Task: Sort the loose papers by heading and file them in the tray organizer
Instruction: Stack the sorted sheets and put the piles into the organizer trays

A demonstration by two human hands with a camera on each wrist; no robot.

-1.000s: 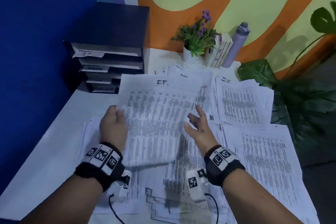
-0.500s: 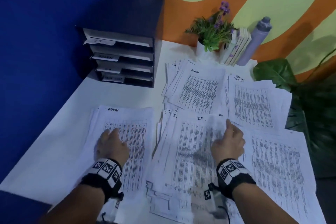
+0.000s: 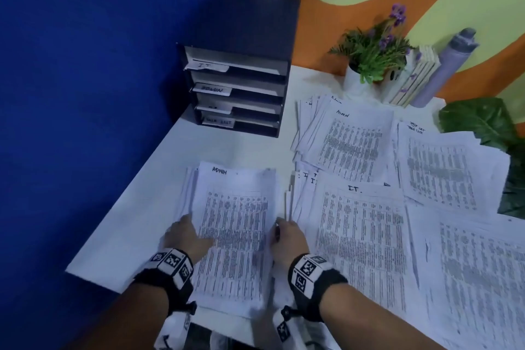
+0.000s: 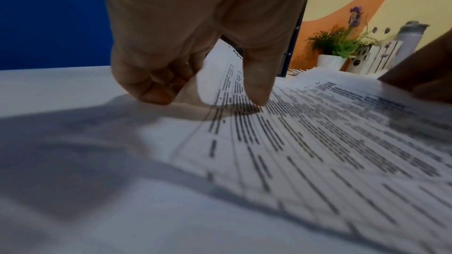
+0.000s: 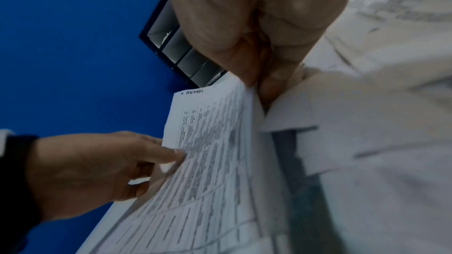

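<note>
The ADMIN pile (image 3: 235,239) lies between both hands, long side pointing at the tray organizer (image 3: 241,85). The left hand (image 3: 186,239) pinches its left edge; the right hand (image 3: 289,241) pinches its right edge.

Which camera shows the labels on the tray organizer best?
The head view: the tray organizer faces it, label tabs visible. The right wrist view shows only its shelves, tilted and unreadable; the left wrist view shows just an edge behind the left hand.
</note>
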